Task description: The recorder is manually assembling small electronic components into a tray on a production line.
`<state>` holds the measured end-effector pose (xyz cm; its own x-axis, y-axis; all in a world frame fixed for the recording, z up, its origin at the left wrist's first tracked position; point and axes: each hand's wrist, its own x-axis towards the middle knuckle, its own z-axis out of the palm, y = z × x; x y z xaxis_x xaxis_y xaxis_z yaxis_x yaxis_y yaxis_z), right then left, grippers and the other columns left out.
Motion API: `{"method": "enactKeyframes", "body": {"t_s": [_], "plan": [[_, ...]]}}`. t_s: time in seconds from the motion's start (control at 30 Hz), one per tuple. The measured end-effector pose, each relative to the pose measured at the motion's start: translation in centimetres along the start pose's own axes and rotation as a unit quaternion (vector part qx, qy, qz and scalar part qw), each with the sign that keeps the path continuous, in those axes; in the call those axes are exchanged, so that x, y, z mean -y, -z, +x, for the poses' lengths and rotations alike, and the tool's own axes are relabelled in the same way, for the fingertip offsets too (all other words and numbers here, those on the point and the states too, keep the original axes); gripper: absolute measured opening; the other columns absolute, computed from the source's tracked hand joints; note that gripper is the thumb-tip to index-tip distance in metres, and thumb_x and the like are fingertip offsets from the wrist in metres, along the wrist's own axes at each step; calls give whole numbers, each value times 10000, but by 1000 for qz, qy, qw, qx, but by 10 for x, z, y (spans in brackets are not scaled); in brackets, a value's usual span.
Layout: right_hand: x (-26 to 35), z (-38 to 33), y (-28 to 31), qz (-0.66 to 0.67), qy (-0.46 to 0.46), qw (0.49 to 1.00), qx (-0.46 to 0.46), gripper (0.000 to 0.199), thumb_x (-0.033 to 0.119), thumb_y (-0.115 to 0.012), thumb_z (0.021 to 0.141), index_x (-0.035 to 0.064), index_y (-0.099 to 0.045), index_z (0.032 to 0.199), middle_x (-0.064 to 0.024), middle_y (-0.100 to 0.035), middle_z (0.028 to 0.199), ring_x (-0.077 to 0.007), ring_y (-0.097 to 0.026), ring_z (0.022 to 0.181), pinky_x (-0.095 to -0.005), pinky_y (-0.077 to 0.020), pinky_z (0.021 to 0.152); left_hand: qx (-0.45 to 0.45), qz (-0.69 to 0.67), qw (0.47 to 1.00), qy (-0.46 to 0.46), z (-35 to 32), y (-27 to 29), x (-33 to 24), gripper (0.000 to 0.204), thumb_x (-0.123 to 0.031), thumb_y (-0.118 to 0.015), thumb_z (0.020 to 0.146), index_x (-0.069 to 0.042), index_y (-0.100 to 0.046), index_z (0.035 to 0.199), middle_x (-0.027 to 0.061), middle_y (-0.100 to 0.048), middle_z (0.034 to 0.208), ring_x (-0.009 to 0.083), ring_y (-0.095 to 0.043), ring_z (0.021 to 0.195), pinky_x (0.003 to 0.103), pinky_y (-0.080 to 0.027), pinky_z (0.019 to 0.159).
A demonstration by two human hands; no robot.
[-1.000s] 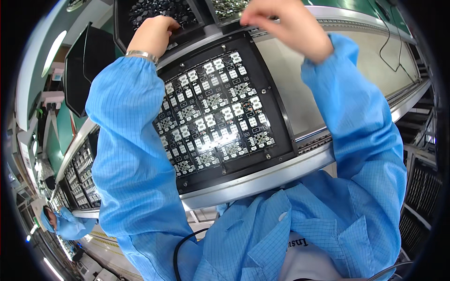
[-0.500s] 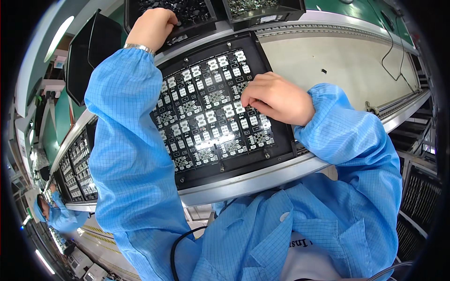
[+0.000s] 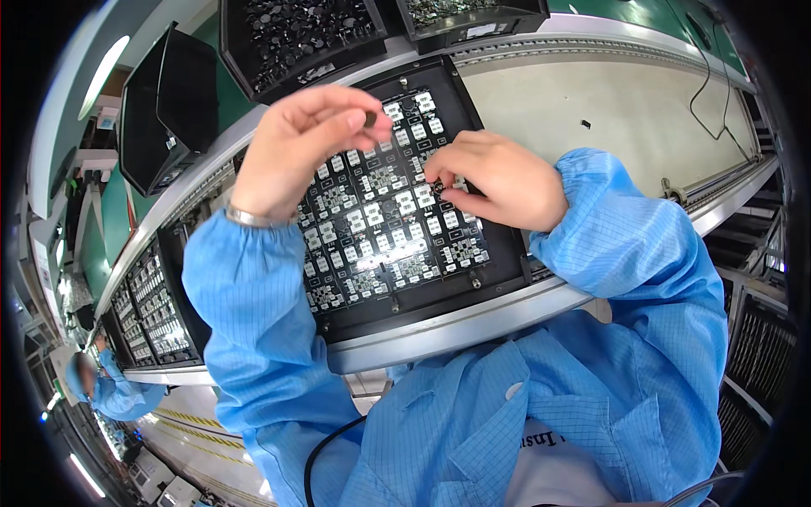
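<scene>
Your left hand point(image 3: 294, 152) pinches a small dark disc point(image 3: 370, 119), facing unclear; right hand point(image 3: 505, 182), grip unclear, over circuit board point(image 3: 372, 228), rows slanting up rightward.

- Small dark disc point(image 3: 370, 119): pinched between the thumb and fingers of the left hand point(image 3: 296, 144), seen over the board's 12 o'clock side, its underside hidden
- Circuit board point(image 3: 380, 215): black, crowded with rows of white parts and fine pale clusters, face up and flat in a black carrier point(image 3: 503, 264), glare near 6 o'clock, right hand point(image 3: 507, 182) covering some at 2 o'clock, left hand masking the 10 o'clock corner
</scene>
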<state>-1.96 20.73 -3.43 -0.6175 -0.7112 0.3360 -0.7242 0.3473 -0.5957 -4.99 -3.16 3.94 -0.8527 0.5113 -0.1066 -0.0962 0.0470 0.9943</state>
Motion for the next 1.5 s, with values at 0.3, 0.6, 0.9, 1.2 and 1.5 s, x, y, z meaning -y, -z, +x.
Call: {"method": "enactKeyframes", "body": {"t_s": [0.3,0.6,0.9,1.2,1.5], "plan": [[-9,-4,19,53,-46,997,-41,177,39,-600,814,42,-559,985,-78,-605,841,-252,-582,831,-352,-466,763,-37,149,987,44,-22,-39,32,173,-41,-468,934,-19,-573,1069,8,-567,895,90,-529,824,229,-442,761],[-14,-13,21,43,-40,997,-48,215,50,-603,804,57,-547,1012,-62,-602,820,-248,-583,824,-360,-460,771,-45,178,981,57,-21,-53,42,121,9,-616,853,11,-598,972,41,-604,914,99,-580,833,228,-472,735],[-17,-16,21,22,-20,998,-57,210,96,-616,819,86,-546,1016,-29,-596,794,-252,-578,799,-367,-455,771,-78,253,964,-4,-20,-57,52,200,23,-662,790,-16,-673,985,84,-641,945,133,-602,791,240,-490,727],[-18,-19,24,16,-23,998,-54,211,111,-619,828,97,-543,1024,-21,-588,779,-244,-571,789,-369,-447,773,-64,489,860,-133,-14,-66,58,180,-6,-702,719,-57,-685,892,87,-630,899,256,-558,864,341,-470,732],[-17,-20,26,7,-27,999,-34,189,134,-605,852,97,-535,1023,-23,-589,778,-235,-571,785,-363,-432,793,-54,523,836,-158,-15,-67,60,193,-10,-707,709,-36,-671,896,91,-616,900,269,-557,855,352,-466,739]]}}
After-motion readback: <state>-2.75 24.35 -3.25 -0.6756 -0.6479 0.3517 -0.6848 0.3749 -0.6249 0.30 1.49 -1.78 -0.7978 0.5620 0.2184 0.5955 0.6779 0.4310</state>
